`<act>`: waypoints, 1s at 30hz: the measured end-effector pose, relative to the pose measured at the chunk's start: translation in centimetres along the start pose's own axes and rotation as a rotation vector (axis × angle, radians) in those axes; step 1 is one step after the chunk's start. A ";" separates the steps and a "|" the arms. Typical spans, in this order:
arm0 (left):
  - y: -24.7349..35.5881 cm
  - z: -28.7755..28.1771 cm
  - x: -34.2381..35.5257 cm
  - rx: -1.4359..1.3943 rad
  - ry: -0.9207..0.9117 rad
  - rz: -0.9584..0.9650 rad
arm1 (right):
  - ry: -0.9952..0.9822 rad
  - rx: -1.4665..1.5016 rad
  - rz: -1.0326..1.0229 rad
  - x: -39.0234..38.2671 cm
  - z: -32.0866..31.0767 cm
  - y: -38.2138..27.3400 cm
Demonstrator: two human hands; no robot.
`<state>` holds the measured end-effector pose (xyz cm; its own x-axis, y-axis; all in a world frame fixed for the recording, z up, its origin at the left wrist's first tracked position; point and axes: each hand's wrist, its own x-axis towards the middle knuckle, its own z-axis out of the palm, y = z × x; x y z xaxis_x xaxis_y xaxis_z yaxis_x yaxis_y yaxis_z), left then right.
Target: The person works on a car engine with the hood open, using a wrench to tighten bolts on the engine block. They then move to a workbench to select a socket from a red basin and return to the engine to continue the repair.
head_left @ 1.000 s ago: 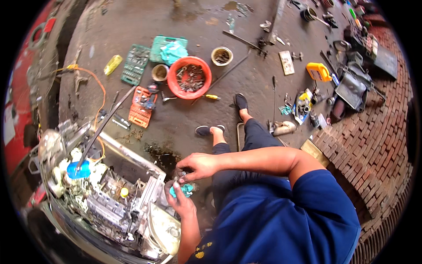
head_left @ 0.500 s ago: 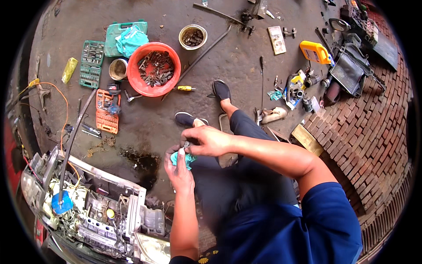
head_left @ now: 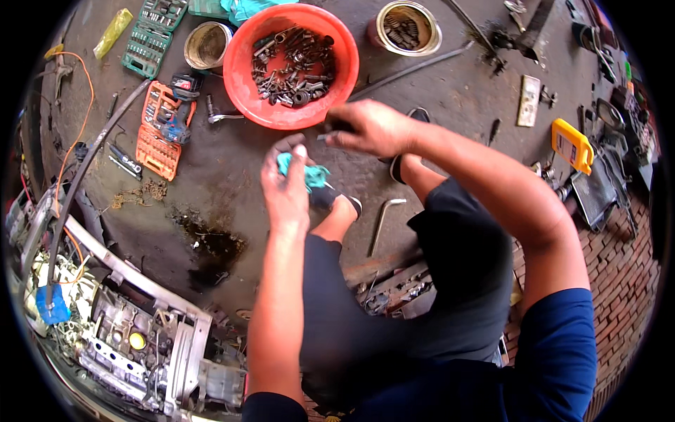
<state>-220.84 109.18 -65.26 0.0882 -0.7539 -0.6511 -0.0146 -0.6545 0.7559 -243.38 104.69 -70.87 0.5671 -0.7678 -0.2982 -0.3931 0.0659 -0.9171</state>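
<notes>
My left hand (head_left: 283, 184) is closed around a crumpled teal cloth (head_left: 313, 174), with the thumb pressed on top. Just right of it and slightly farther away, my right hand (head_left: 373, 129) pinches a small grey metal piece (head_left: 322, 137), mostly covered by the fingers. Both hands hang by the near edge of a red plastic basin (head_left: 246, 105). Inside the basin lies a heap of sockets, bolts and other small metal parts (head_left: 299, 70).
Left of the basin lie an orange tool case (head_left: 158, 144) with a cordless drill (head_left: 177, 125), a ratchet (head_left: 225, 117) and a green socket case (head_left: 148, 46). Two tins (head_left: 207, 46) flank the basin. An exposed car engine (head_left: 123, 330) fills the lower left. A bent metal bar (head_left: 383, 225) lies between my legs.
My hands have come apart and moved farther forward to the basin, the right one carrying the small metal piece. The view has shifted, so the basin looks nearer.
</notes>
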 end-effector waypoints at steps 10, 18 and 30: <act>-1.8 -10.0 27.9 -0.101 0.231 0.249 | 0.067 0.059 0.223 10.7 -3.4 14.2; -3.5 -15.0 32.2 0.274 0.064 0.494 | -0.168 0.043 0.282 15.9 -4.5 15.6; 3.9 -7.2 26.1 0.417 -0.407 0.992 | 0.053 0.261 0.042 19.1 -4.1 0.3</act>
<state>-211.47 87.42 -78.80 -0.4734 -0.8608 0.1865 -0.2332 0.3267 0.9159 -235.67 87.42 -75.73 0.5131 -0.7925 -0.3296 -0.2118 0.2553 -0.9434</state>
